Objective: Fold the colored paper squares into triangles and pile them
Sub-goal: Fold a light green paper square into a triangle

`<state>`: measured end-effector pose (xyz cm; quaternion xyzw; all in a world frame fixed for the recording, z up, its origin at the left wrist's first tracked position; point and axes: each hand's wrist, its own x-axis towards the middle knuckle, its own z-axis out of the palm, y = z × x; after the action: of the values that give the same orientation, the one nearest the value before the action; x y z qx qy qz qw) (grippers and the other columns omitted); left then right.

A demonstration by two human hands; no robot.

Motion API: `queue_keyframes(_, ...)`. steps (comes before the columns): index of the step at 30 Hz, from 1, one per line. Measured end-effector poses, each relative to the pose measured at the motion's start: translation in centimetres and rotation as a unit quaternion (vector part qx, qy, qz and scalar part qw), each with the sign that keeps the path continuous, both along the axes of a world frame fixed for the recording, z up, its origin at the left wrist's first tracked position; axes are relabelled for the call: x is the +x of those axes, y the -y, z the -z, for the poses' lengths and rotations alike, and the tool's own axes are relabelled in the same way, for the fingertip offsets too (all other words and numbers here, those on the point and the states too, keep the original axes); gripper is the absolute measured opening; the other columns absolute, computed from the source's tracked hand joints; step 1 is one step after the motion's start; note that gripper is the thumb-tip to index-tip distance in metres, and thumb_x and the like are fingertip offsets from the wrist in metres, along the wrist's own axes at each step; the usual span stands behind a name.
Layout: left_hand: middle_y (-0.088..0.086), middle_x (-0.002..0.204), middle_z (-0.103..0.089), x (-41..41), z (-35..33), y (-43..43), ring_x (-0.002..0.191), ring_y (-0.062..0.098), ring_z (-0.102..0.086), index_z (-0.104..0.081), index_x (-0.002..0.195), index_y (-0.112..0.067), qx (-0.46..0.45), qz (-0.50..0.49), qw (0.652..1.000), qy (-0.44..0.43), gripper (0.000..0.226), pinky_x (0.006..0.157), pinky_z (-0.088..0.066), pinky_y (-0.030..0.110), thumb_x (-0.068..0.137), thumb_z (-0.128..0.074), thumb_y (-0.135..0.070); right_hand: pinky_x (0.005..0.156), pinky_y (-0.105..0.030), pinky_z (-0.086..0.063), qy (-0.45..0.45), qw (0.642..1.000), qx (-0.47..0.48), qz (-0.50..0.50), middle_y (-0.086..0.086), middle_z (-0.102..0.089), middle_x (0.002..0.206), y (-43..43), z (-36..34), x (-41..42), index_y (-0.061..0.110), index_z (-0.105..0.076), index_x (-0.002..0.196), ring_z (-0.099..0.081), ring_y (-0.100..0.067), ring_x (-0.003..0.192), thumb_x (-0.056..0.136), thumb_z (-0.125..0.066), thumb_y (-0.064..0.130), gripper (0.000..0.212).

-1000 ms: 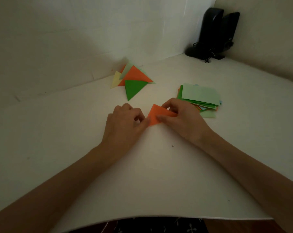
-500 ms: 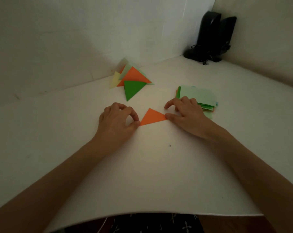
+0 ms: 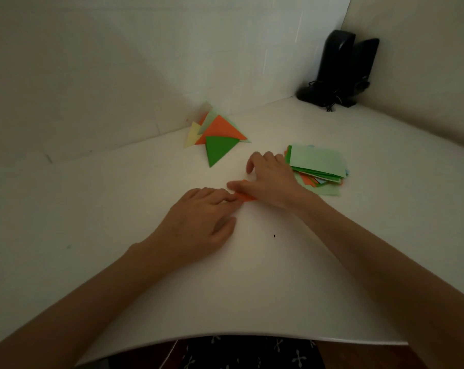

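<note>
Two flat hands pin our orange paper to the table: left hand by fingertips, right hand by thumb, fingers uncurled.

Orange paper: we see only a sliver between the hands. The rest lies under the right hand and the fingers of the left hand, so we cannot read its fold.

Stack of squares: the top light-green sheet covers the rest. Only thin edges peek out, and we cannot count them.

Pile of triangles: the lower pieces are partly buried.

Dark object in the far corner: too dim for us to identify.

Speck on the table: too small to tell.

Both forearms run off the lower edge.
</note>
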<state>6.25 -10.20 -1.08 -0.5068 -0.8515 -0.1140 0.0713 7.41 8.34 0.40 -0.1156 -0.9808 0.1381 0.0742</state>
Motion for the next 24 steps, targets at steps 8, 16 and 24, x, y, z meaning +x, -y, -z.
queue_keyframes(8, -0.006, 0.133, -0.052, -1.4, -0.7, 0.3, 0.126, 0.017, -0.044, -0.053, 0.13, -0.023, -0.05, -0.071, 0.996, -0.012, 0.079, 0.107, -0.029, 0.039, 0.082, -0.006, -0.064, 0.095, -0.037, -0.03, -0.092, 0.991, 0.089, 0.046, -0.012, -0.045, 0.129, -4.2, -0.5, 0.9, 0.015, -0.046, 0.13, -0.038, -0.031, 0.119, 0.09, -0.053, 0.047, 0.052)
queue_keyframes(16, -0.001, 0.146, -0.038, -7.2, -0.7, -2.7, 0.133, 0.022, -0.032, -0.043, 0.135, -0.023, -0.085, -0.18, 0.98, 0.008, 0.075, 0.11, -0.018, 0.043, 0.086, -0.009, -0.067, 0.071, -0.03, -0.034, -0.048, 0.994, 0.012, 0.096, -0.009, -0.061, 0.105, -7.2, 0.7, 3.9, 0.009, -0.062, 0.101, -0.054, -0.025, 0.097, 0.097, -0.045, 0.031, 0.028)
queue_keyframes(24, 0.004, 0.143, -0.043, -6.4, -0.6, -3.3, 0.136, 0.025, -0.031, -0.051, 0.131, -0.019, 0.06, -0.166, 0.984, -0.021, 0.07, 0.111, -0.016, 0.046, 0.085, -0.021, -0.062, 0.071, -0.032, -0.035, -0.085, 0.991, -0.012, 0.105, -0.007, -0.063, 0.093, -6.5, 0.6, 3.7, 0.013, -0.063, 0.091, -0.058, -0.027, 0.095, 0.096, -0.047, 0.029, 0.023)
